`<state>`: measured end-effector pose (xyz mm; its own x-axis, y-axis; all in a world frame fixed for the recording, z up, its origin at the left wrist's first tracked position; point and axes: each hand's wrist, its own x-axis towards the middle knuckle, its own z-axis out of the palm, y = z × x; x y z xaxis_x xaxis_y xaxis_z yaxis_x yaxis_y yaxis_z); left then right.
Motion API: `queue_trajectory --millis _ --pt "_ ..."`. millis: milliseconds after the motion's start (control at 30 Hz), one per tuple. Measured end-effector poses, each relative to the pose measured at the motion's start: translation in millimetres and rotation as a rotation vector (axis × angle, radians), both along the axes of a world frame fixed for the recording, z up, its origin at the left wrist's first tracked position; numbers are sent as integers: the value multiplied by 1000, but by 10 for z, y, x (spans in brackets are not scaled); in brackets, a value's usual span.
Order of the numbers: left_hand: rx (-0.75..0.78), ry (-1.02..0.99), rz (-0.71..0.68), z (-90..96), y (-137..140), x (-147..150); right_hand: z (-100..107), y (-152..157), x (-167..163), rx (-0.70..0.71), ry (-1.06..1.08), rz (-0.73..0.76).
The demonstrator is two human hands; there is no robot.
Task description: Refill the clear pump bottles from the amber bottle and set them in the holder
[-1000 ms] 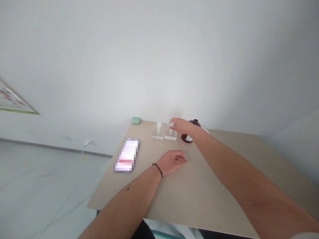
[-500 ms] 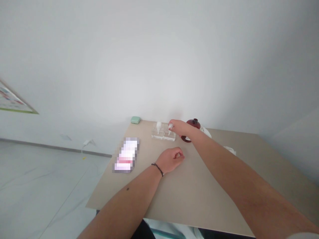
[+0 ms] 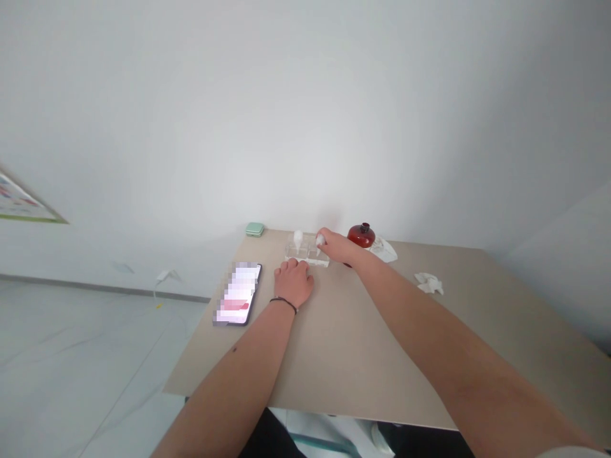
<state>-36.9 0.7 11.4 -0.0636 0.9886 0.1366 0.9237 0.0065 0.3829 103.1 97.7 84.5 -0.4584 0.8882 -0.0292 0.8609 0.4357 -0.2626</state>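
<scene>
My right hand [image 3: 334,245] has its fingers closed round a white, round-topped object [image 3: 320,240], at the right half of a clear block-like holder [image 3: 317,261]. Its kind is hard to make out. A similar white object [image 3: 298,239] with a narrow lower end stands upright in the holder's left half. Palm down, my left hand [image 3: 294,282] has its fingers spread at the holder's front edge; it holds nothing visible. Just beyond my right wrist sits a dark red, rounded vessel [image 3: 361,236] with a small black neck, partly hidden by the arm.
A lit phone [image 3: 238,294] lies to the left on the beige table [image 3: 353,356]. At the back left corner is a small green case [image 3: 254,229]. White printed paper [image 3: 384,249] lies beside the red vessel, and a crumpled tissue [image 3: 429,283] is further right. A wall stands behind.
My left hand has moved forward and left to the holder's front edge, its curled fingers now spread. My right hand stays closed on the white object. The view has shifted slightly.
</scene>
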Motion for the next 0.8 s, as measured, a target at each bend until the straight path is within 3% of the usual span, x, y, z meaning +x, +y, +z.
queue_trajectory --millis 533,800 --pt "-8 69 8 -8 44 50 17 53 -19 -32 -1 16" --pt "2 75 10 -16 38 63 -69 123 -5 -4 33 36"
